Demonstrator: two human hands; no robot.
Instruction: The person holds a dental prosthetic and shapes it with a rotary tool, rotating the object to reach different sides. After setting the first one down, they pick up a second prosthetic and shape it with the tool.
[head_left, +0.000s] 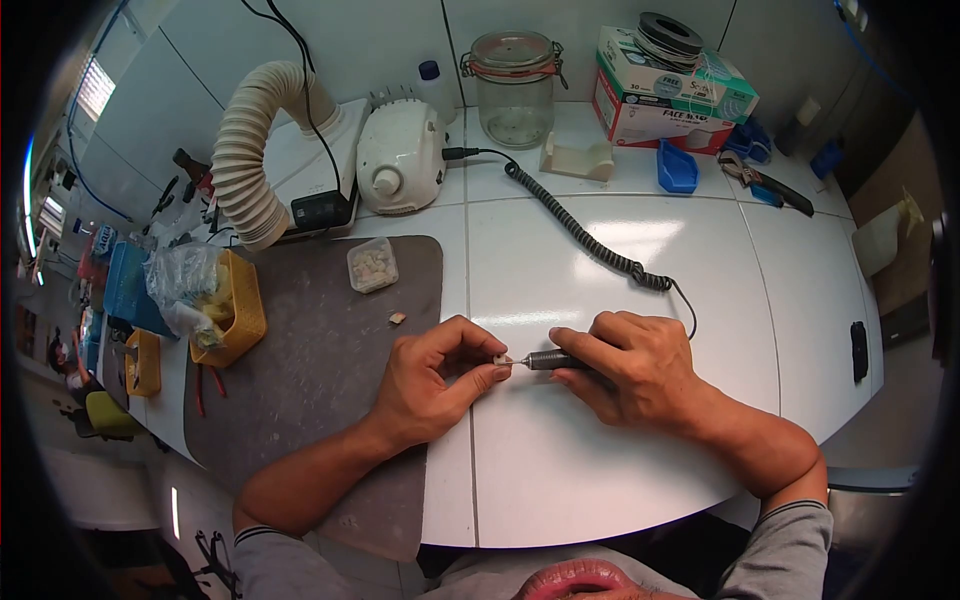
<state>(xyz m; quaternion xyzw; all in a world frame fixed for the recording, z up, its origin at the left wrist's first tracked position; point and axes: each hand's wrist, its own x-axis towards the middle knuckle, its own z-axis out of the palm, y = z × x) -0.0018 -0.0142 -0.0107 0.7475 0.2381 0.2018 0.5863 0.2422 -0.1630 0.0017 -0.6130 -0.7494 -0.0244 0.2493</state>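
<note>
My left hand pinches a small whitish piece between thumb and fingertips, low over the white table. My right hand grips a dark rotary handpiece like a pen. Its thin bit touches the small piece. A coiled black cable runs from the handpiece back to a white motor unit at the rear of the table.
A grey mat lies to the left with a small clear tub of pieces and one loose piece. A ribbed suction hose, yellow baskets, a glass jar and face-mask boxes stand around the back.
</note>
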